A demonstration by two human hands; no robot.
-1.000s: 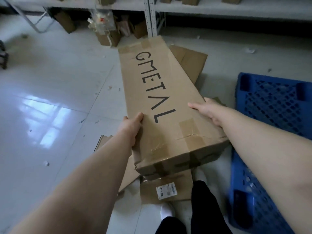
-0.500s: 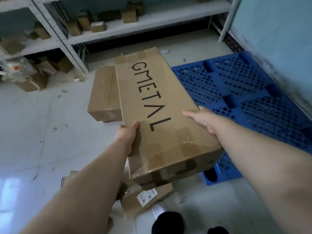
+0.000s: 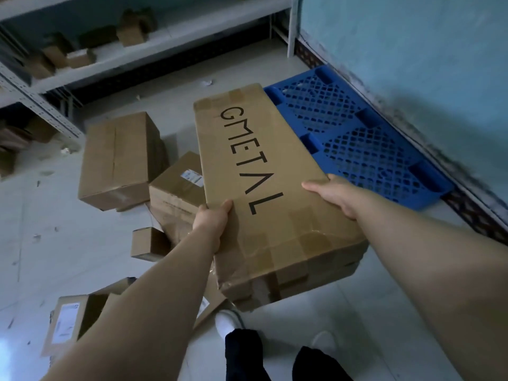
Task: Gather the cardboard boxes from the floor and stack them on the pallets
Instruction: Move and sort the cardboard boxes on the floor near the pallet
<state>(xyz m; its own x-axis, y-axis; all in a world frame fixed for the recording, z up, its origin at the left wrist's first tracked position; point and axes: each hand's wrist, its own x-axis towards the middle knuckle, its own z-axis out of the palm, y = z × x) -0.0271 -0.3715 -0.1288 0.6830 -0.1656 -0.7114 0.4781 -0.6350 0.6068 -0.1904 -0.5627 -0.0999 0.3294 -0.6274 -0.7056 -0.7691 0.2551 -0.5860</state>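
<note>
Head view: taped-shut GMETAL box (image 3: pixel 277 237) aloft

Two bare forearms reach forward from the near edge. The left hand (image 3: pixel 211 224) grips the left long edge of a long cardboard box (image 3: pixel 275 243), thumb on top. The right hand (image 3: pixel 335 193) clasps the right edge, thumb lying across the top, fingers hidden beneath.

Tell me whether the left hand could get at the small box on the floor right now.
Probably not yet: the left hand grips the GMETAL box, shared with the right hand. The small box itself lies uncovered below.
</note>
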